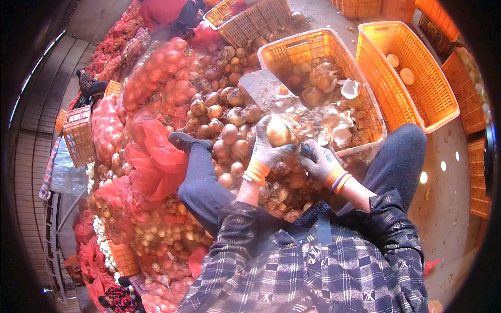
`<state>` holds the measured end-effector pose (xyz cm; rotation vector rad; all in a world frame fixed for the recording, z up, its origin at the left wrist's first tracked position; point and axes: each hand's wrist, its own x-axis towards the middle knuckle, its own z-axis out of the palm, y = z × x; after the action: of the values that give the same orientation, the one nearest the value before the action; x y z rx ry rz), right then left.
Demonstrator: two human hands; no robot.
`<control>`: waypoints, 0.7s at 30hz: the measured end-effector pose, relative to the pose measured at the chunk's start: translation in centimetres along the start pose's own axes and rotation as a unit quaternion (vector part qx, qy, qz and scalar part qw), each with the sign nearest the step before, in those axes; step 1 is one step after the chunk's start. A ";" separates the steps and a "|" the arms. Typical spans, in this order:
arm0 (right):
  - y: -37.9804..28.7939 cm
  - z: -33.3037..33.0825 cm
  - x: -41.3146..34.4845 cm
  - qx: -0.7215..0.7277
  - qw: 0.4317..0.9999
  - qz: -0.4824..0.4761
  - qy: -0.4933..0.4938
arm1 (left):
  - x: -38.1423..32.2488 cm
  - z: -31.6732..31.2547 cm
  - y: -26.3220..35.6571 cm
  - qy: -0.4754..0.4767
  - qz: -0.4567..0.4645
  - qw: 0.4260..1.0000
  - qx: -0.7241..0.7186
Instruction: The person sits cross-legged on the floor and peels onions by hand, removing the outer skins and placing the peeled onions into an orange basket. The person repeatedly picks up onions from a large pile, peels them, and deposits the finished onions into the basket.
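My left hand [268, 146], in a grey glove with an orange cuff, is closed around a large yellow-brown onion [279, 130]. Just right of the onion is my right hand [318, 158], gloved alike, its fingers bent together near the onion's lower right side. Whether it grips anything small is not clear. Under and left of my hands lies a heap of unpeeled onions [229, 134]. Beyond my hands stands an orange plastic crate [362, 76] with onions, loose skins and pale peeled layers in it. A flat grey board [261, 85] lies across its near left corner.
A second orange crate [426, 58] with two peeled onions stands right of the first. Red mesh sacks of onions [156, 74] fill the left side. Another crate [258, 23] is at the top, beside a person in red [162, 13]. More people sit far left and lower left.
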<state>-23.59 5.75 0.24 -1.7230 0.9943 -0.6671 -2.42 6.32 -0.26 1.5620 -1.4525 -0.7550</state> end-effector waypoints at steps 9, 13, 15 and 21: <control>-0.1 1.0 2.2 -0.087 0.996 0.012 -0.008 | 1.0 -0.8 -1.7 -0.001 -0.096 0.994 -0.053; 0.0 0.8 1.5 -0.087 0.996 0.012 -0.002 | 1.2 -0.7 -1.7 -0.007 -0.097 0.994 -0.050; 0.9 1.4 1.1 -0.076 0.996 0.051 -0.003 | 1.4 -0.6 -1.2 -0.010 -0.107 0.992 -0.064; 1.2 1.2 3.2 -0.161 0.986 0.045 -0.015 | 3.1 -1.5 -2.3 -0.046 -0.151 0.972 -0.172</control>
<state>-21.38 3.41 -1.41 -1.9465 1.2011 -0.4371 0.43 3.51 -1.22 1.5038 -1.0832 -1.2040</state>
